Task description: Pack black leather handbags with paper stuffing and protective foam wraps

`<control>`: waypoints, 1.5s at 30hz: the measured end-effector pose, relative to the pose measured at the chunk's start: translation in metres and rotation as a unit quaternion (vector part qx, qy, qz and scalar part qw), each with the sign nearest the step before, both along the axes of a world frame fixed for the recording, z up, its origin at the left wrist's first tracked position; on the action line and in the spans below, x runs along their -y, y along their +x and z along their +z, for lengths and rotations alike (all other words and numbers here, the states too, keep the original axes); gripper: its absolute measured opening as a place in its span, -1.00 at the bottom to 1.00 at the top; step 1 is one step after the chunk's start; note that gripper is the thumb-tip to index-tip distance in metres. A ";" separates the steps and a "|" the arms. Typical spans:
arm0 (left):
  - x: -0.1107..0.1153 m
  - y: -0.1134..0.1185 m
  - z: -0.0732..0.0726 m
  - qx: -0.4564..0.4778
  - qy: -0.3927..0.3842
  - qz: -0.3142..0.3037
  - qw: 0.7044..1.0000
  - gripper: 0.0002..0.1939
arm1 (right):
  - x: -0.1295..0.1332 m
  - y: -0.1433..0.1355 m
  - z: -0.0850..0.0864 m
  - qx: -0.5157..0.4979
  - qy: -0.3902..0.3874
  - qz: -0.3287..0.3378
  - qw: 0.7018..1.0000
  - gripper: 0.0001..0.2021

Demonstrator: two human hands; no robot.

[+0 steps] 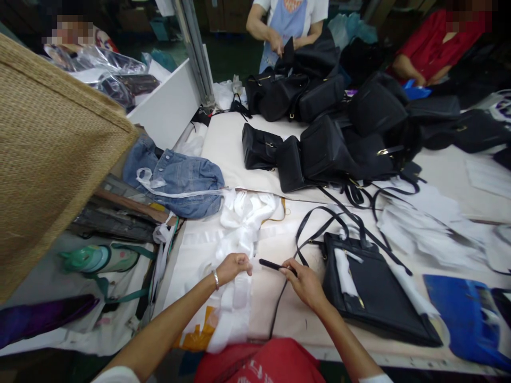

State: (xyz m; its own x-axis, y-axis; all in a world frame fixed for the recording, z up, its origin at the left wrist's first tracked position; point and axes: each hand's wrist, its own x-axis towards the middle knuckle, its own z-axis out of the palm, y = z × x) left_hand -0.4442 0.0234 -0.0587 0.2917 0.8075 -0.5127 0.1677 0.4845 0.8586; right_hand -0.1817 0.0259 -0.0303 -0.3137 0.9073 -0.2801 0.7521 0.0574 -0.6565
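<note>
My left hand (232,267) is closed on a bunch of white wrapping material (243,223) that lies heaped on the table in front of me. My right hand (304,282) pinches the end of a thin black strap (272,264), which hangs down from my fingers toward the table's near edge. Just right of that hand lies a flat black handbag (379,290) with white paper strips on it and long black straps looping above it.
Several black bags (319,149) are piled at the table's middle and far side, where a person in a light apron (285,26) handles one. A person in red (431,48) sits at far right. A denim bag (175,181), woven basket (51,149), green bottle (93,259), white papers (431,223) and blue sheet (467,314) surround me.
</note>
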 end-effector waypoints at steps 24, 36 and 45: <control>-0.003 0.013 0.018 -0.091 0.094 -0.112 0.985 -0.76 | -0.009 -0.005 0.008 0.074 0.016 0.157 0.985 -0.76; -0.021 0.038 0.029 -0.128 0.114 -0.121 0.978 -0.86 | 0.001 -0.008 0.003 0.034 0.038 0.116 0.992 -0.70; -0.053 0.048 0.054 -0.250 0.184 -0.247 0.918 -0.89 | 0.000 0.022 0.020 -0.064 0.006 0.056 0.996 -0.75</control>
